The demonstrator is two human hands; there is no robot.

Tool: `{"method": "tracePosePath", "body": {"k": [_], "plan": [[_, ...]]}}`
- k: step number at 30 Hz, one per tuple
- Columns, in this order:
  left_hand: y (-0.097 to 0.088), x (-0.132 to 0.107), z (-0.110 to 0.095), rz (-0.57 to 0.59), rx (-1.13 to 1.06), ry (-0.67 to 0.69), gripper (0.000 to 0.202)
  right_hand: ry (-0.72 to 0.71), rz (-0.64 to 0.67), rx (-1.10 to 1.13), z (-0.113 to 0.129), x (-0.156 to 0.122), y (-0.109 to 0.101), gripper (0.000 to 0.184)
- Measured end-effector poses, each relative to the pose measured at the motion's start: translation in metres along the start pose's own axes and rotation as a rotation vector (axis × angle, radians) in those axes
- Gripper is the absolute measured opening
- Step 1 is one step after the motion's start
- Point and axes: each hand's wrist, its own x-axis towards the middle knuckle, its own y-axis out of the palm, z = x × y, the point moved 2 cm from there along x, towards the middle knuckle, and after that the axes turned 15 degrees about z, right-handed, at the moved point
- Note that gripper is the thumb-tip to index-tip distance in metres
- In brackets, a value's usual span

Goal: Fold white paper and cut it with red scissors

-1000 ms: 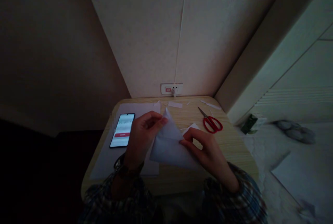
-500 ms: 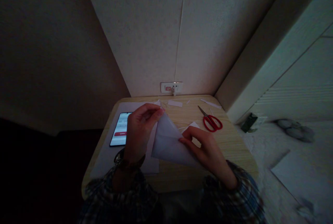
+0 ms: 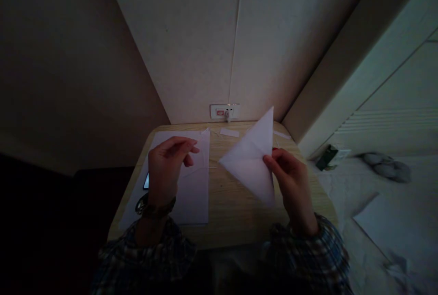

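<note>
My right hand (image 3: 290,176) pinches a folded white paper triangle (image 3: 249,153) by its right edge, between thumb and fingers. The paper is raised over the table, one corner pointing left and another up, with a crease running across its middle. My left hand (image 3: 167,165) is apart from it, hovering over the white paper sheets (image 3: 193,199) with loosely curled fingers and nothing visible in them. Beneath that hand, the phone (image 3: 146,181) shows only a lit edge. Behind the triangle and my right fingers, the scissors (image 3: 274,149) are almost wholly hidden; a bit of red handle shows.
Paper scraps (image 3: 230,133) lie along the back of the wooden table (image 3: 222,203). A wall socket (image 3: 225,111) with a plug sits just above that edge. To the right, a small dark green box (image 3: 327,157) and a white sheet (image 3: 393,222) lie on a pale surface.
My left hand has let go of the paper and moved left, now covering most of the phone. My right hand has lifted and turned the triangle to the right, in front of the scissors.
</note>
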Motion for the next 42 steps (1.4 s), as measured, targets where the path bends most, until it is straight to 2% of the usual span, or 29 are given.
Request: {"method": "tracePosePath", "body": {"k": [3, 5, 8, 14, 19, 23, 29, 35, 42], "plan": [[0.0, -0.002, 0.007, 0.069, 0.055, 0.056, 0.005, -0.011, -0.086, 0.063, -0.005, -0.001, -0.01, 0.012], [0.003, -0.003, 0.013, 0.122, 0.051, 0.068, 0.012, -0.016, -0.113, 0.087, -0.007, -0.002, -0.014, 0.011], [0.009, -0.004, 0.022, 0.176, -0.015, -0.013, 0.01, -0.018, -0.142, 0.105, -0.009, -0.001, -0.017, 0.011], [0.021, -0.003, 0.024, 0.337, -0.043, -0.093, 0.012, -0.019, -0.031, 0.071, -0.008, 0.015, 0.002, 0.018], [0.02, 0.0, 0.024, 0.192, -0.028, -0.073, 0.007, -0.097, 0.045, 0.17, -0.002, 0.03, 0.017, 0.016], [0.02, -0.001, 0.021, 0.189, -0.064, -0.039, 0.006, -0.103, 0.104, 0.192, -0.003, 0.033, 0.017, 0.016], [0.018, -0.003, 0.025, 0.199, -0.009, -0.056, 0.009, -0.053, 0.253, 0.121, -0.017, 0.028, 0.013, 0.018], [0.023, 0.0, 0.034, 0.227, -0.001, -0.009, 0.006, -0.107, 0.167, 0.043, -0.02, 0.032, 0.007, 0.017], [0.027, 0.002, 0.033, 0.247, 0.009, 0.077, 0.009, -0.156, 0.124, -0.004, -0.02, 0.034, 0.003, 0.016]]}}
